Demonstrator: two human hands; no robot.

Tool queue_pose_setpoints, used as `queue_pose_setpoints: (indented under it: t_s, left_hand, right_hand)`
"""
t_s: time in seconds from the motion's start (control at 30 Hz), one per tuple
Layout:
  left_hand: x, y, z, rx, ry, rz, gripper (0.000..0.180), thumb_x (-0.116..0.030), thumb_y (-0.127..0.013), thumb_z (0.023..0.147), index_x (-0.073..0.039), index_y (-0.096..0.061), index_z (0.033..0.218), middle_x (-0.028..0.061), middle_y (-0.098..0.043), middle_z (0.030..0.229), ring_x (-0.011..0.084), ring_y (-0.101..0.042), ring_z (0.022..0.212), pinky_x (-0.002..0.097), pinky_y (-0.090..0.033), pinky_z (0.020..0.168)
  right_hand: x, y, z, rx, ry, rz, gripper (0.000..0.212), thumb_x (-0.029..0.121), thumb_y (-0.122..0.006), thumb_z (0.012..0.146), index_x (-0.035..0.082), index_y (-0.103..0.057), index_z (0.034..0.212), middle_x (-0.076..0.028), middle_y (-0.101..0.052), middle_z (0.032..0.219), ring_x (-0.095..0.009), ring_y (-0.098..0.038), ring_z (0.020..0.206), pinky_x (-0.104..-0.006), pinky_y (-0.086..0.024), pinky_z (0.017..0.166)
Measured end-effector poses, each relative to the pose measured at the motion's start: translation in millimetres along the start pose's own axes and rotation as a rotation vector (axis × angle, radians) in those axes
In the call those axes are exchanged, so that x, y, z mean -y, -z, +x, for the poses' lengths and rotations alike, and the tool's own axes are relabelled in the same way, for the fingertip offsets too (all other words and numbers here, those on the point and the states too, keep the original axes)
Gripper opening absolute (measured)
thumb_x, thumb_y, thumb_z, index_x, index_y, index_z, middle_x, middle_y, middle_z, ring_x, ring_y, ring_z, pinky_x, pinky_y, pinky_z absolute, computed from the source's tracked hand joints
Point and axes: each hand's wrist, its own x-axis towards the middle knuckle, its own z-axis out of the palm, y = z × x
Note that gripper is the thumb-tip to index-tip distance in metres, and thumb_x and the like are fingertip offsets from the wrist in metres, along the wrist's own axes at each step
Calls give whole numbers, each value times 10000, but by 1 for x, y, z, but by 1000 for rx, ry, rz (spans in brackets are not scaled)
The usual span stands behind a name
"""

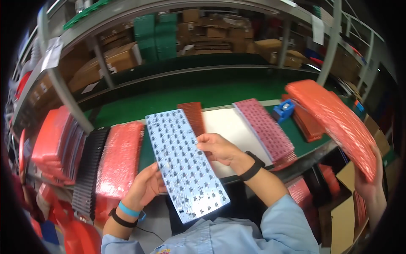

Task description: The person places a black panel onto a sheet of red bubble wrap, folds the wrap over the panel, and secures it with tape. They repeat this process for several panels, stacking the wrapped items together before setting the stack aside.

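A light-blue keyboard circuit board (184, 163), dotted with rows of dark switch footprints, is held up tilted in front of my body. My left hand (145, 186) grips its left long edge. On the opposite edge, my right hand (220, 149) pinches the board between thumb and fingers. Under and beyond it lies a white sheet (226, 129) on the green bench, with a reddish-brown ribbed piece (193, 116) partly hidden behind the board. Right of the sheet rests a similar board in pink wrap (264, 129).
Red bubble-wrap bundles (120, 158) and a black slotted rack (89, 169) sit at left, beside a red-wrapped stack (57, 144). A blue tape dispenser (283, 111) stands at right. Another person's hand (371, 178) holds a large red-wrapped bundle (334, 120). Metal posts (67, 101) frame the bench.
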Motion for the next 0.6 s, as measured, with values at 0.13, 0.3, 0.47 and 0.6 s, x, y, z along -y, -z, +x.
queue_pose_setpoints:
  t_s: [0.13, 0.3, 0.47, 0.6]
  left_hand:
    - [25, -30, 24, 25, 63, 81, 462, -60, -529, 973, 10, -387, 1407, 162, -595, 1302, 264, -656, 1108, 406, -571, 905]
    - [36, -65, 46, 38, 102, 221, 444, -31, -536, 958, 10, -413, 1382, 155, -603, 1284, 279, -656, 1105, 438, -574, 923]
    - [44, -80, 81, 64, 121, 121, 396, -30, -529, 955, 9, -455, 1342, 153, -613, 1266, 278, -662, 1095, 437, -581, 916]
    - [35, -79, 110, 96, 96, 72, 374, -57, -531, 956, -5, -482, 1323, 147, -617, 1263, 270, -651, 1106, 437, -567, 928]
  right_hand:
    - [-15, 33, -34, -1, 36, 11, 207, 206, -609, 969, 51, -591, 1105, -33, -664, 1003, -118, -666, 840, -261, -577, 684]
    - [-19, 61, -81, -99, 53, 101, 309, 233, -595, 986, 29, -575, 1217, -31, -672, 1022, -99, -665, 847, -225, -567, 677]
    - [-42, 82, -117, -239, 235, 26, 385, 245, -594, 992, 11, -562, 1296, -43, -682, 1037, -100, -654, 850, -243, -545, 720]
    - [-38, 102, -147, -423, 349, -273, 360, 201, -602, 987, 11, -578, 1292, -44, -684, 1039, -93, -637, 875, -253, -524, 743]
